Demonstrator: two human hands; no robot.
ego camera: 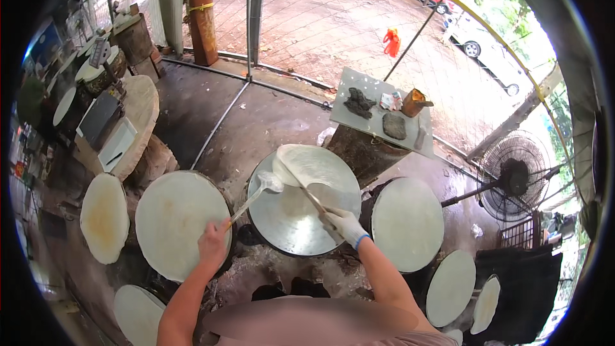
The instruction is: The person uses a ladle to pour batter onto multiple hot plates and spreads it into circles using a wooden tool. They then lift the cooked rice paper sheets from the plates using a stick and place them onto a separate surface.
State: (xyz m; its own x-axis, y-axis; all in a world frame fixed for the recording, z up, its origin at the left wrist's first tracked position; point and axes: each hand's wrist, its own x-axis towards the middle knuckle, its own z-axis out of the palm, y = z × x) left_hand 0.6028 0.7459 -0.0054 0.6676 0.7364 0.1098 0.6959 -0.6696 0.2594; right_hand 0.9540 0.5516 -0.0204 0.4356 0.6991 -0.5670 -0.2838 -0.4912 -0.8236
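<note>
My left hand [214,244], bare, grips the handle of a ladle [270,181], whose bowl is over the far left part of a round metal griddle [298,221]. In a white knit glove with a blue cuff, my right hand [343,223] holds a long flat spreader [310,197]. Pale batter [310,163] covers the griddle's far side beneath the spreader's tip; bare shiny metal shows on the near side. A griddle to the left carries a round sheet of batter [180,226], and another sheet [408,223] lies on the griddle to the right.
More round pale sheets stand at both sides, one browned [104,218]. Beyond the middle griddle, a board [375,101] holds a dark cloth, a block and a rusty can. A standing fan [514,177] is at right, a wooden slab table [144,115] at left, and a wire fence behind.
</note>
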